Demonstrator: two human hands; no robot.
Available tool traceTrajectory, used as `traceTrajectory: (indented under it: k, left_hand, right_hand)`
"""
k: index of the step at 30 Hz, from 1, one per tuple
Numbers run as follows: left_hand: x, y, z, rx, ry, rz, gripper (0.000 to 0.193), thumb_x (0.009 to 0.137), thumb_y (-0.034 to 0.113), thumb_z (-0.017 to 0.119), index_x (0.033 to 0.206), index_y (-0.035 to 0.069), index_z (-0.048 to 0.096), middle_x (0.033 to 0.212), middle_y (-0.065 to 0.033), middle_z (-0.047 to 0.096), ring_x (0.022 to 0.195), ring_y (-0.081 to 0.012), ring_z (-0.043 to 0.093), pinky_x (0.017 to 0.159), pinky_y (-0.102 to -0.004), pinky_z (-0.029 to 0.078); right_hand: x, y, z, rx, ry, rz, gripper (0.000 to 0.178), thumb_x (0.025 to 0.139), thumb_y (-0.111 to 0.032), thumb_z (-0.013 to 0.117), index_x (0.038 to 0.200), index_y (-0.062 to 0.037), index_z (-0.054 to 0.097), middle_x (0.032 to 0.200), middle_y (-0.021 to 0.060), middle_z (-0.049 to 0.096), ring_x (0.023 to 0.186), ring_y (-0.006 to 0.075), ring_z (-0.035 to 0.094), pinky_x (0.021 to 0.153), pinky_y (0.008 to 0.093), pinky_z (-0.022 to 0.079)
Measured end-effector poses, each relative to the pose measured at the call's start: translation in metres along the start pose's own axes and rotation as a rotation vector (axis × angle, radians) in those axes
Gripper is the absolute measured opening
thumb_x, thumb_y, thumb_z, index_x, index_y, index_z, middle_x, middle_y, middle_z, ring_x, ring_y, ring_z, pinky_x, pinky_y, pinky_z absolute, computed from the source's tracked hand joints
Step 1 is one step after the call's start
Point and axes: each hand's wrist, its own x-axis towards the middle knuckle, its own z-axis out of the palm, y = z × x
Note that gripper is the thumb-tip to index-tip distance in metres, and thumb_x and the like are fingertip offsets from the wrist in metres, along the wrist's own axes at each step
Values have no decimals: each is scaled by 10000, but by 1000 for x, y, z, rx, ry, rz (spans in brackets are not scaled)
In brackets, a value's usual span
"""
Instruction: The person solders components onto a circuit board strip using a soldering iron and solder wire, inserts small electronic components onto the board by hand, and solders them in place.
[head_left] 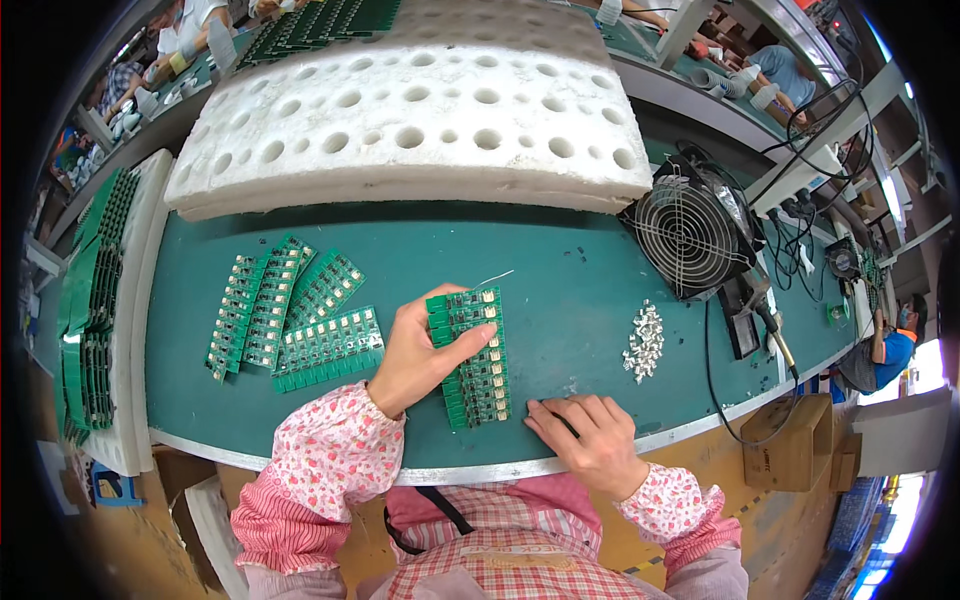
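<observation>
Head cam is looking down at a green worktop (580, 290), and the person's left hand (425, 350) is pressing down on a green circuit board strip (472, 360) that's lying flat near the front edge, fingers spread over its upper half and thumb curling around the left side. So that hand is holding the strip down rather than lifting it. Right hand (590, 435) is resting just right of the strip's lower end, fingers loosely curled on the worktop; can't tell if anything is pinched underneath. Off to the left, a fan of similar board strips (290, 310) is sitting well apart from both hands. A little pile of small silver metal parts (645, 340) is lying to the right, near a round wire-guard fan (688, 232). A big white foam block with holes (420, 120) is taking up the back.
</observation>
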Motion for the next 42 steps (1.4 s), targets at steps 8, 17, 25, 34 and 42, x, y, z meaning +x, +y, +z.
traceTrajectory:
  k: [8, 17, 25, 34, 42]
  left_hand:
    - [-2, -6, -2, -2, 9, 24, 215, 830, 62, 698, 1010, 0, 597, 863, -14, 645, 774, -64, 600, 685, -232, 500]
    - [-6, -2, 5, 74, 41, 129, 264, 821, 44, 687, 1055, -10, 576, 883, -30, 660, 791, -68, 602, 706, -235, 492]
    - [-7, 1, 7, 88, 44, 137, 278, 810, 70, 711, 1039, -4, 572, 878, -33, 660, 798, -69, 603, 704, -238, 495]
    - [-7, -2, 11, 101, 89, 110, 257, 798, 91, 734, 973, 1, 569, 831, -29, 667, 747, -61, 611, 656, -226, 500]
    - [-6, 0, 11, 105, 91, 134, 237, 785, 79, 734, 932, 8, 563, 806, -19, 655, 725, -50, 598, 627, -220, 491]
  right_hand:
    - [7, 8, 2, 644, 25, 469, 198, 784, -48, 711, 977, -32, 673, 834, 55, 668, 748, 149, 622, 643, 272, 502]
    - [77, 8, 21, 1521, 210, 881, 156, 904, -146, 637, 942, 5, 631, 948, 58, 652, 830, 104, 599, 738, 241, 501]
    - [84, 11, 30, 1533, 215, 884, 164, 897, -158, 652, 947, -4, 631, 891, 22, 641, 782, 69, 577, 704, 217, 483]
    - [80, 12, 31, 1544, 189, 864, 151, 898, -141, 649, 946, -4, 608, 889, 27, 639, 783, 74, 586, 712, 218, 493]
    - [80, 16, 31, 1585, 145, 870, 149, 902, -148, 642, 931, -8, 600, 887, 37, 638, 789, 87, 596, 724, 235, 501]
